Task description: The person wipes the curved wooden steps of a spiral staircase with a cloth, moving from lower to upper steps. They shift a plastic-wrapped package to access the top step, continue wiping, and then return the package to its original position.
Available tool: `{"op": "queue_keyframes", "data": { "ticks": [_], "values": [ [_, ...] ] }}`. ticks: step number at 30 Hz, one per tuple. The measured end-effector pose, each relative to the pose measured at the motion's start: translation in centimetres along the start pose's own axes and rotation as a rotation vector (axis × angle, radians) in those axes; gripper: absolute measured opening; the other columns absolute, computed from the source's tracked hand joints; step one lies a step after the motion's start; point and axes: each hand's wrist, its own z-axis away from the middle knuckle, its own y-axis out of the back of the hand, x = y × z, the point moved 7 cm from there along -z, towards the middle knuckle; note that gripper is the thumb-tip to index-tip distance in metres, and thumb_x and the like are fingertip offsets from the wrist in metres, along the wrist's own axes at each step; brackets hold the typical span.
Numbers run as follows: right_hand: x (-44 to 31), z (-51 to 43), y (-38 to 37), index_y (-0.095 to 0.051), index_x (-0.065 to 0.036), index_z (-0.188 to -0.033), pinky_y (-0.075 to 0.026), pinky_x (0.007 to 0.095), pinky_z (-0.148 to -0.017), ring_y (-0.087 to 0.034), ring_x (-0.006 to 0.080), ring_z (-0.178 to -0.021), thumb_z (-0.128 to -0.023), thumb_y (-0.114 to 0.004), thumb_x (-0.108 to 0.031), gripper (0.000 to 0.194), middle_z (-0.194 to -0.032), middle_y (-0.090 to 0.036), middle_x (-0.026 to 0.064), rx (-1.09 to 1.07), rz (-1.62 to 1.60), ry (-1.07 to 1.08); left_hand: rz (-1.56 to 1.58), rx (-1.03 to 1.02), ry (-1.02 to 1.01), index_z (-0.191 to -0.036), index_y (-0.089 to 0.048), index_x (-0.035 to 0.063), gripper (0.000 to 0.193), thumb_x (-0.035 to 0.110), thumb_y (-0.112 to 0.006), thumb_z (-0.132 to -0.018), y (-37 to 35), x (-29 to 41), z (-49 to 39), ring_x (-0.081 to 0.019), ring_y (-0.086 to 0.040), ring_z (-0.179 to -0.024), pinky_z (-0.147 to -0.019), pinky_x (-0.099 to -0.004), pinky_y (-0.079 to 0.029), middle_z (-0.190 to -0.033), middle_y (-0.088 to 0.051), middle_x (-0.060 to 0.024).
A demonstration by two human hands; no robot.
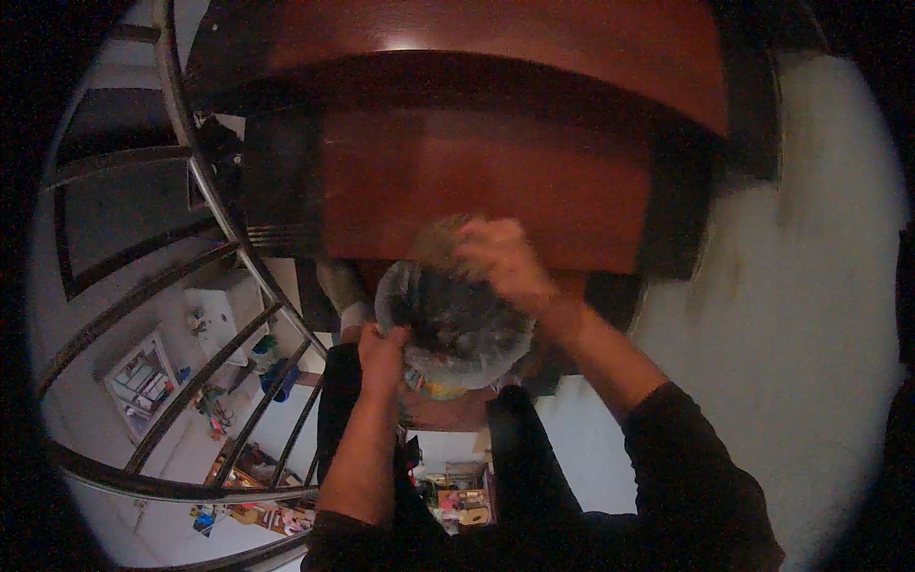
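A round bin (493,365) lined with a clear plastic bag stands between my legs on the stairs. My left hand (382,350) grips its left rim, fingers closed over the bag's edge. Dark contents show inside, too dim to make out. Over the bin's far rim, my right hand (504,257) is blurred by motion. Its bent fingers hold a grey-brown thing (439,243), perhaps a rag, also blurred. Just beyond lies a reddish-brown stair tread (493,186), close to the right hand; whether they touch, I cannot tell.
Another reddish-brown stair step (500,36) rises ahead. A curved metal handrail (207,182) with bars runs along the left, a room visible below through it. On the right is a pale wall (793,286). My shoe (339,282) rests left of the bin.
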Motion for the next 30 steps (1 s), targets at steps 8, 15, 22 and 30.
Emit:
{"op": "queue_keyframes", "data": {
  "ticks": [8,15,22,30],
  "values": [
    [14.4,0.4,14.6,-0.072,-0.011,-0.12,-0.043,0.0474,-0.103,-0.052,0.0399,-0.123,-0.075,-0.069,-0.003,0.045,-0.134,-0.06,0.0211,0.799,0.872,-0.704,-0.007,-0.043,-0.099,-0.111,-0.062,-0.0014,0.036,0.012,-0.075,-0.08,-0.3,2.0,0.0,-0.023,-0.064,-0.095,-0.085,-0.0342,-0.051,-0.106,-0.069,-0.0138],
    [4.2,-11.7,-4.4,-0.076,-0.019,-0.112,-0.05,0.0455,-0.099,-0.057,0.0341,-0.117,-0.08,-0.067,-0.009,0.035,-0.134,-0.064,0.0046,0.32,0.699,-0.12,0.195,-0.007,-0.022,-0.113,-0.061,-0.0018,0.034,0.008,-0.071,-0.082,1.2,0.7,-0.4,-0.0221,-0.063,-0.085,-0.075,-0.0363,-0.052,-0.101,-0.068,-0.0116],
    [-0.2,-5.4,-12.1,-0.078,-0.015,-0.103,-0.044,0.0437,-0.103,-0.056,0.0307,-0.116,-0.073,-0.066,-0.003,0.035,-0.129,-0.067,0.0033,-0.263,0.129,0.028,0.08,0.047,-0.009,-0.122,-0.058,-0.0007,0.043,0.014,-0.071,-0.084,4.7,-1.9,-3.5,-0.0267,-0.065,-0.076,-0.058,-0.0405,-0.054,-0.102,-0.067,-0.0143],
    [10.4,-8.0,7.5,-0.071,-0.018,-0.129,-0.04,0.0509,-0.112,-0.05,0.0387,-0.13,-0.081,-0.066,-0.007,0.05,-0.143,-0.058,0.0164,0.488,0.494,-0.595,0.007,0.147,-0.078,-0.122,-0.058,-0.0018,0.058,0.022,-0.081,-0.075,5.4,-1.8,-4.1,-0.0282,-0.066,-0.08,-0.061,-0.0392,-0.055,-0.107,-0.067,-0.0172]
  ]
}}
